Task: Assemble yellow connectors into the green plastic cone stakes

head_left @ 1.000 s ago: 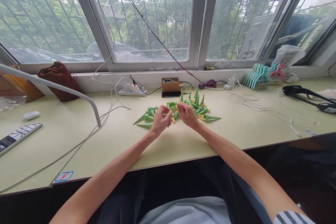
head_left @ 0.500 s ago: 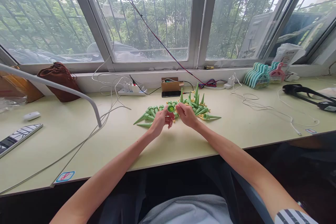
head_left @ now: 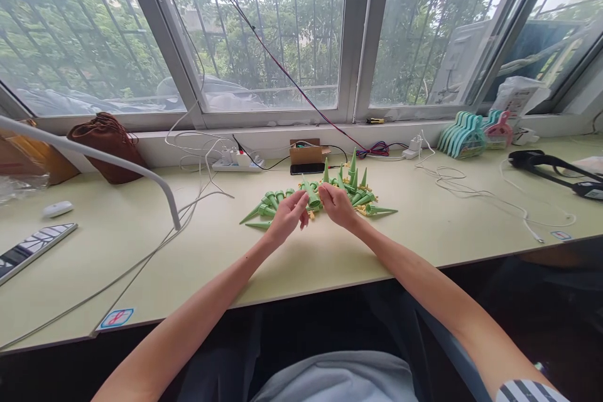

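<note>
My left hand [head_left: 286,218] is closed around a green plastic watering spike [head_left: 311,193], whose pointed end tilts up and away while its wide end faces down toward me. Close beside it, the fingers of my right hand [head_left: 339,207] are pinched together at the spike's right side. Whatever lies between those fingertips is hidden. Behind both hands is a pile of more green spikes [head_left: 353,176], some upright and some lying down, with small yellow pieces [head_left: 362,208] among them. To the left, several spikes [head_left: 266,204] lie side by side.
Behind the pile are a small cardboard box [head_left: 304,152] and a black phone [head_left: 307,169]. A power strip [head_left: 238,165] and loose white cables sit along the window wall. A grey curved arm [head_left: 160,182] reaches in from the left. Teal hangers [head_left: 464,135] stand at right.
The spike in my left hand has turned: its round open end faced me before, and now its side and tip show. Both hands stay in nearly the same place.
</note>
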{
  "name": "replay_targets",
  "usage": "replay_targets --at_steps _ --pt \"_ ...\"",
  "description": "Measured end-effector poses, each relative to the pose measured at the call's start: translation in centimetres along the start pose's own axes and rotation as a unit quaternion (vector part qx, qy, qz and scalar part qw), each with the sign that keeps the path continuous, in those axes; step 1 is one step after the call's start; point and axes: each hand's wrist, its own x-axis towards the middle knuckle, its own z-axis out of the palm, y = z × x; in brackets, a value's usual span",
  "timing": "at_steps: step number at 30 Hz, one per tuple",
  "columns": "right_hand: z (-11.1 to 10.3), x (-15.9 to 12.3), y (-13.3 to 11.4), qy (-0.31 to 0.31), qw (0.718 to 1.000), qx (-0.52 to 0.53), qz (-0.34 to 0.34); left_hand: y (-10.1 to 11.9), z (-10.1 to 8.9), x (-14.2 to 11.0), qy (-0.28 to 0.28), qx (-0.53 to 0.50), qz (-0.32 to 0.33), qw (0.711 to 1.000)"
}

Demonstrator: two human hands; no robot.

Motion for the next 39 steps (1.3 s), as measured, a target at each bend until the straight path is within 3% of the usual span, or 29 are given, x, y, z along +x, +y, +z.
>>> replay_targets --at_steps 4,14,22,27,32,39 --pt "-0.2 0.1 0.0 -0.006 1.0 -0.004 0.003 -0.2 0.1 0.0 0.008 0.019 0.045 0.999" --pt "-0.5 0.1 0.2 -0.015 0.999 -0.027 0.009 -0.7 0.3 0.2 0.062 0.097 0.077 0.99" --pt "-0.5 0.3 0.3 0.005 1.0 -0.023 0.018 -0.3 0.4 0.2 0.141 0.107 0.042 0.983" --pt "-0.5 0.3 0.4 0.014 1.0 -0.019 0.013 -0.3 0.3 0.5 0.086 0.004 -0.047 0.995" --pt "-0.6 0.2 0.1 -0.035 0.999 0.009 0.0 0.0 0.3 0.6 0.009 -0.1 -0.13 0.986" --pt "-0.6 0.1 0.3 -0.057 0.998 0.012 -0.012 -1.1 -0.2 0.7 -0.009 -0.12 -0.124 0.985"
